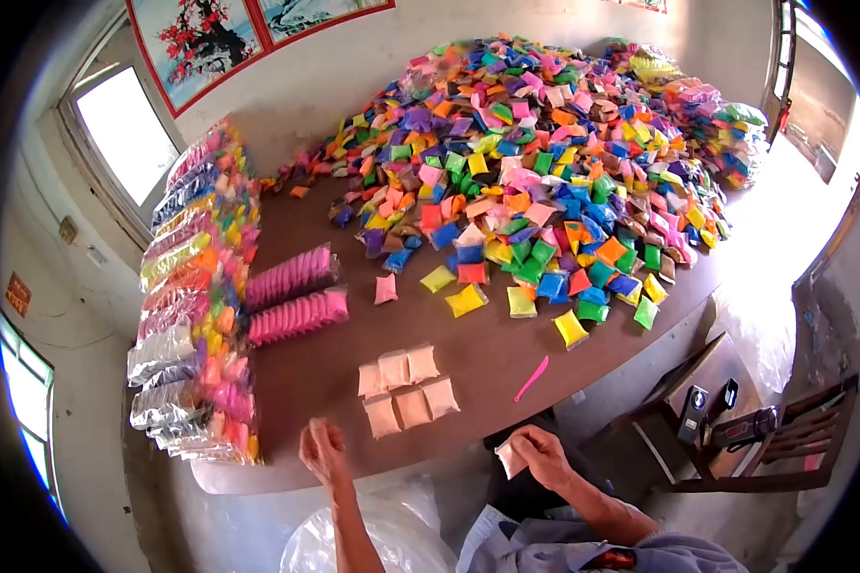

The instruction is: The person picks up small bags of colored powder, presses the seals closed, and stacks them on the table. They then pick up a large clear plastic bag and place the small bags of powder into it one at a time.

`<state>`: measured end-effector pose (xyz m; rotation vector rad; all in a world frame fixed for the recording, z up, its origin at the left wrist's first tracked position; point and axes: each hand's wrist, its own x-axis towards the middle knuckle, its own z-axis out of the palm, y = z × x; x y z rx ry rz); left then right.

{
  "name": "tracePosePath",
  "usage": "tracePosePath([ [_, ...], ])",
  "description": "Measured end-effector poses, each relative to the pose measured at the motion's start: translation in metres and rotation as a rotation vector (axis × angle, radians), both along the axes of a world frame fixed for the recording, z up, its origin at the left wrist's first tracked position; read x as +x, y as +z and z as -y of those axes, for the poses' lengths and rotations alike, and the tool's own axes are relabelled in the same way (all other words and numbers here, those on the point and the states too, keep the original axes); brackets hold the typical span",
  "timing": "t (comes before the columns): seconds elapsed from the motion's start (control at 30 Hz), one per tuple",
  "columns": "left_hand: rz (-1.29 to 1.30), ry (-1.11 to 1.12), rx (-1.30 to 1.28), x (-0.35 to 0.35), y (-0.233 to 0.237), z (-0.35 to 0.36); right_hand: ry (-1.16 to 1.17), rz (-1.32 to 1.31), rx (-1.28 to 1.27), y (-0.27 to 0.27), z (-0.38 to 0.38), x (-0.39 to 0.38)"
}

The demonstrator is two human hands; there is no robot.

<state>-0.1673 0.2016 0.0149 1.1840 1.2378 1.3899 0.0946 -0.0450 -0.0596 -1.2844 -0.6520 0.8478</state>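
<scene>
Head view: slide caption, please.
Right hand holds one peach packet; six peach packets lie in two rows before a multicoloured packet heap.

We can read no text, label, brand or number anywhere; the small orange-red rectangular sign [18,294] at the frame's left edge is too blurred for us.

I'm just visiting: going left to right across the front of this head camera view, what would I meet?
Stacked colourful bags → left hand → six peach packets → right hand holding another peach packet → wooden chair.
</scene>
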Motion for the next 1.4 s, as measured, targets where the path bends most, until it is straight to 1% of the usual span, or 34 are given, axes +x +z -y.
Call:
tracePosePath([
  [0.03, -0.032, -0.059, -0.005, 0.002, 0.001, 0.013, 0.013, 0.04, -0.004, -0.003, 0.0, -0.002],
  [0.07, 0.041, -0.091, 0.007, 0.001, -0.026, 0.023, 0.023, 0.024, -0.031, -0.005, -0.001, -0.004],
  [0.1, 0.038, -0.202, 0.17, 0.021, -0.036, 0.067, 0.027, 0.015, -0.03, -0.003, -0.002, -0.007],
  [0.13, -0.184, -0.434, 0.172, 0.021, -0.049, 0.08, 0.044, -0.059, -0.049, 0.002, -0.004, -0.01],
  [0.17, -0.155, -0.51, -0.074, 0.045, -0.032, 0.11, 0.063, -0.131, -0.066, 0.007, -0.006, -0.013],
  [0.23, -0.447, -0.588, 0.057, 0.077, -0.033, 0.139, 0.08, -0.175, -0.027, 0.011, -0.007, -0.02],
  [0.3, -0.41, -0.576, 0.056, 0.098, -0.027, 0.155, 0.128, -0.214, 0.033, 0.012, -0.004, -0.024],
  [0.33, -0.374, -0.566, 0.048, 0.105, -0.023, 0.161, 0.102, -0.112, 0.01, 0.008, -0.003, -0.025],
  [0.37, -0.376, -0.567, 0.047, 0.109, -0.016, 0.166, 0.101, -0.113, 0.011, 0.006, 0.001, -0.024],
  [0.43, -0.403, -0.57, -0.035, 0.116, -0.006, 0.174, 0.081, -0.038, -0.018, 0.016, 0.006, -0.022],
  [0.57, -0.482, -0.535, -0.008, 0.123, -0.012, 0.181, 0.075, 0.0, -0.023, 0.011, 0.014, -0.016],
  [0.63, -0.534, -0.515, 0.079, 0.128, -0.017, 0.183, 0.069, 0.101, -0.081, 0.011, 0.019, -0.011],
  [0.77, -0.542, -0.52, 0.038, 0.141, -0.012, 0.193, 0.002, 0.106, -0.076, 0.023, 0.026, -0.002],
  [0.83, -0.541, -0.512, 0.04, 0.148, -0.015, 0.199, 0.042, 0.236, -0.115, 0.025, 0.032, 0.008],
  [0.87, -0.544, -0.515, 0.04, 0.151, -0.014, 0.201, 0.039, 0.233, -0.115, 0.026, 0.035, 0.011],
  [0.93, -0.462, -0.536, -0.02, 0.158, -0.008, 0.207, -0.004, 0.285, -0.102, 0.029, 0.039, 0.015],
  [0.97, -0.466, -0.539, -0.019, 0.161, -0.009, 0.209, -0.008, 0.282, -0.101, 0.025, 0.04, 0.016],
  [1.03, -0.392, -0.573, -0.046, 0.164, -0.01, 0.214, -0.102, 0.252, -0.041, 0.017, 0.041, 0.016],
  [1.17, -0.448, -0.565, -0.028, 0.166, -0.022, 0.218, -0.149, 0.298, 0.001, 0.016, 0.045, 0.019],
  [1.23, -0.535, -0.571, -0.001, 0.168, -0.019, 0.218, -0.169, 0.373, -0.019, 0.012, 0.045, 0.02],
  [1.27, -0.539, -0.574, -0.003, 0.167, -0.022, 0.218, -0.171, 0.37, -0.021, 0.012, 0.046, 0.021],
  [1.33, -0.633, -0.571, 0.085, 0.167, -0.028, 0.216, -0.123, 0.321, -0.054, 0.011, 0.046, 0.022],
  [1.4, -0.628, -0.569, 0.075, 0.169, -0.027, 0.218, -0.126, 0.325, -0.062, 0.009, 0.046, 0.023],
])
